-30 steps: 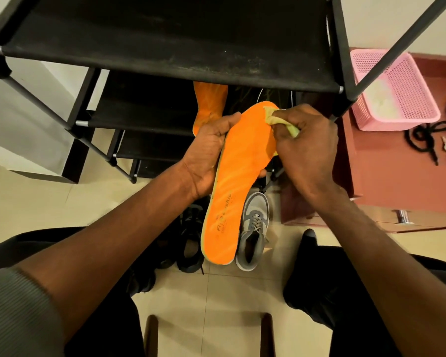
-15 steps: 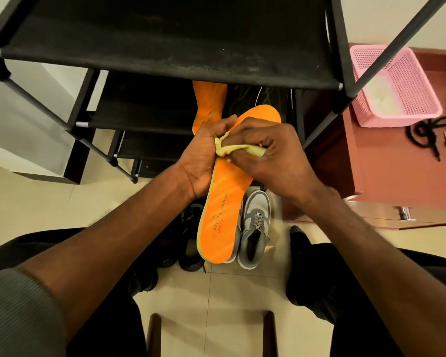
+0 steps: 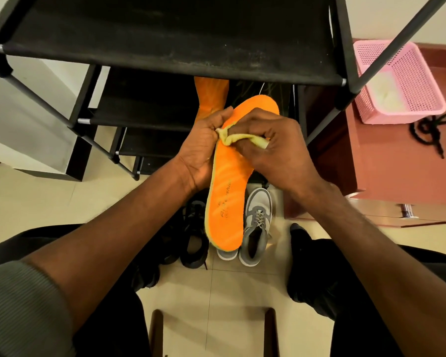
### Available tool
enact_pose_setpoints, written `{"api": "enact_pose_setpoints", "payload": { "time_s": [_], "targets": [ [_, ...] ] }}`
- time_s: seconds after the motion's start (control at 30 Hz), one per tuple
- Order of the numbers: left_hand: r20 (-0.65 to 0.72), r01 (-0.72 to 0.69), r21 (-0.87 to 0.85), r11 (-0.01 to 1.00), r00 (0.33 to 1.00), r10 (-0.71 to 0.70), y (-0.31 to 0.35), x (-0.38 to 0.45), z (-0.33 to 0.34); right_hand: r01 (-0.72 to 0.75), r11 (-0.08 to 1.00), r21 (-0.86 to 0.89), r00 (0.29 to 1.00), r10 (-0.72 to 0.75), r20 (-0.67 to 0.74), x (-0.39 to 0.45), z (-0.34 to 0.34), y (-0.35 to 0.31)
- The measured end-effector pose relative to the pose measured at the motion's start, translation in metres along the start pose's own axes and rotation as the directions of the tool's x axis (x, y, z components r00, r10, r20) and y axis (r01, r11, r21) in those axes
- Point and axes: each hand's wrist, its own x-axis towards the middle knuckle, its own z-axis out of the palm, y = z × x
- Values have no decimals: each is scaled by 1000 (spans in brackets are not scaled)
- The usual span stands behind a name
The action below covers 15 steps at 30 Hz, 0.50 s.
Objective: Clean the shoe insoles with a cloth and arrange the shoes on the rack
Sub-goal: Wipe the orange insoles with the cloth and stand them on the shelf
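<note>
My left hand (image 3: 200,148) grips the orange insole (image 3: 229,186) by its edge; my right hand (image 3: 273,148) pinches the yellow cloth (image 3: 238,139) against its upper half

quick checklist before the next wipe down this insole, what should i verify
1. Left hand grips the orange insole by its edge: ok.
2. Right hand pinches the yellow cloth: ok.
3. Cloth lies on the insole's upper part, with the lower part toward the heel uncovered for the stroke: ok.
4. Insole hangs above the grey sneakers and black shoes on the floor, apart from them: ok.
5. Second orange insole sits on a lower tier of the shoe rack; cleaned or not: cannot tell.
6. Dirt left on the held insole: cannot tell.
</note>
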Motion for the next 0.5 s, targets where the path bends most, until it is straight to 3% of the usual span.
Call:
{"api": "enact_pose_setpoints", "payload": {
  "time_s": [0.07,0.1,0.17,0.27,0.3,0.43,0.5],
  "targets": [
    [9,2,-22,1000,1000,-2,-1,2,-3,35,999,41,990,-40,135,-3,-3,-5],
    [13,-2,-23,1000,1000,2,-1,2,-3,24,1000,4,990,-24,136,-3,-5,-5],
    [14,-36,-5,999,999,37,0,2,-1,-51,986,-157,999,49,-13,2,-11,4],
    [18,-57,22,998,998,56,0,3,4,-228,918,-324,954,145,-261,4,-17,13],
    [15,-62,24,998,998,62,0,4,3,-219,925,-311,956,139,-259,2,-15,11],
    [3,-51,-7,999,999,51,1,6,-3,3,999,-49,1000,-2,24,-5,-1,-6],
    [-14,-66,22,998,998,66,1,8,-5,-66,994,-91,997,64,-32,0,-5,-2]
  ]
}}
